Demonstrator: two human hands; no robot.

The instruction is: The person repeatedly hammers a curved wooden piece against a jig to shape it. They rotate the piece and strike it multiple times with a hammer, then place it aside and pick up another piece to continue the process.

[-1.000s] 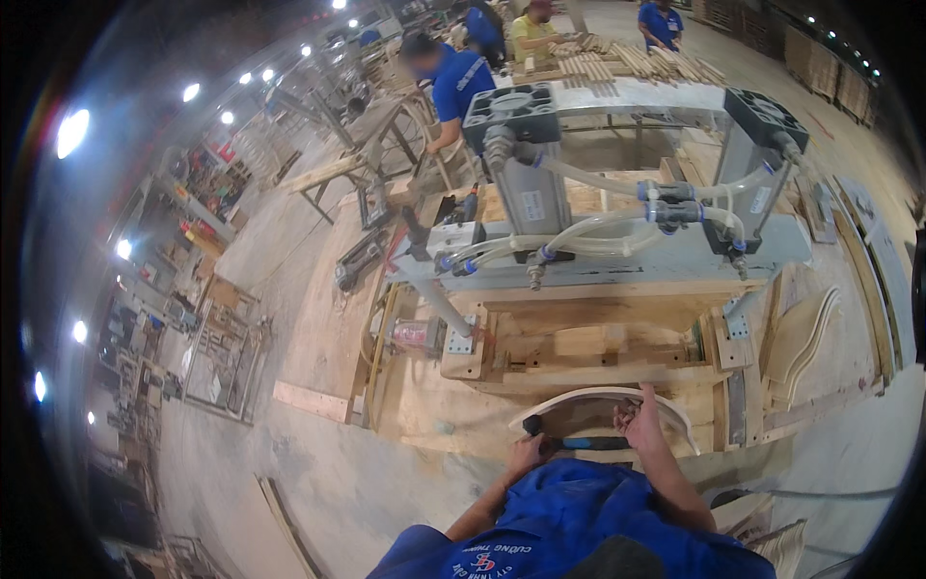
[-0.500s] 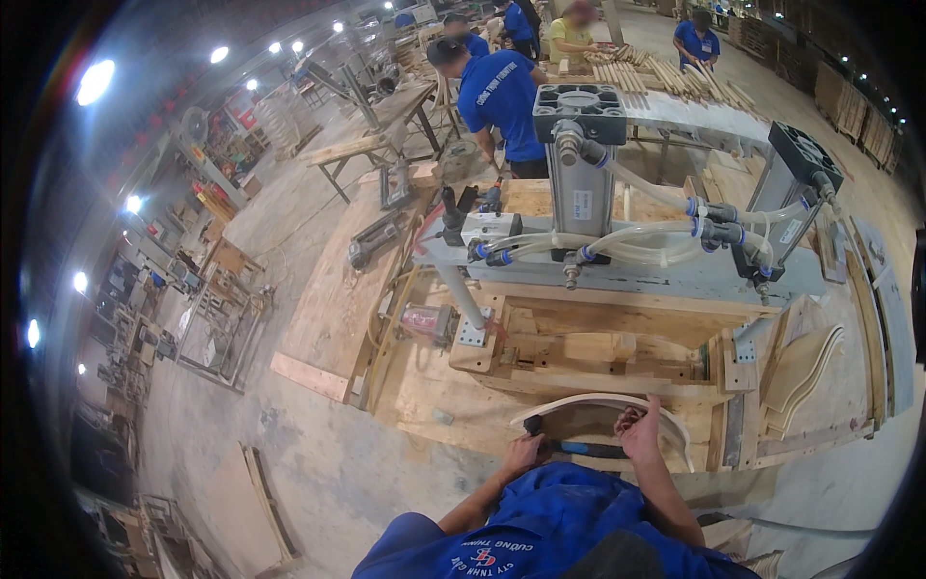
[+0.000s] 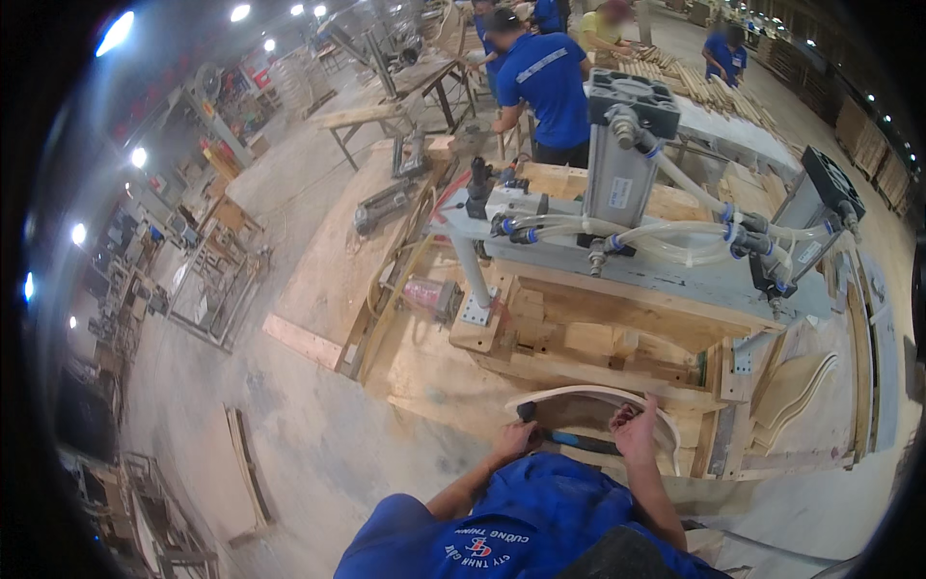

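Note:
A pale curved wooden strip (image 3: 569, 391) arches in front of me at the near edge of the workbench. My left hand (image 3: 516, 439) is closed by the strip's left end, around a tool with a black knob-like end. The tool's blue-and-black handle (image 3: 584, 442) points right, under the arch; my fingers hide the part between. My right hand (image 3: 634, 431) is at the strip's right side. One of its digits reaches up over the wood while the other fingers curl inside the arch, gripping the strip.
Beyond the strip stands a wooden press frame (image 3: 617, 309) with upright pneumatic cylinders (image 3: 620, 179) and looped clear hoses (image 3: 675, 241). Curved wooden pieces (image 3: 796, 391) lie on its right. Co-workers in blue shirts (image 3: 550, 87) stand farther back. A wooden piece (image 3: 248, 468) lies on the floor at left.
My view has shifted, so the press now appears farther right and slightly tilted. Both hands keep nearly the same hold beside the curved strip.

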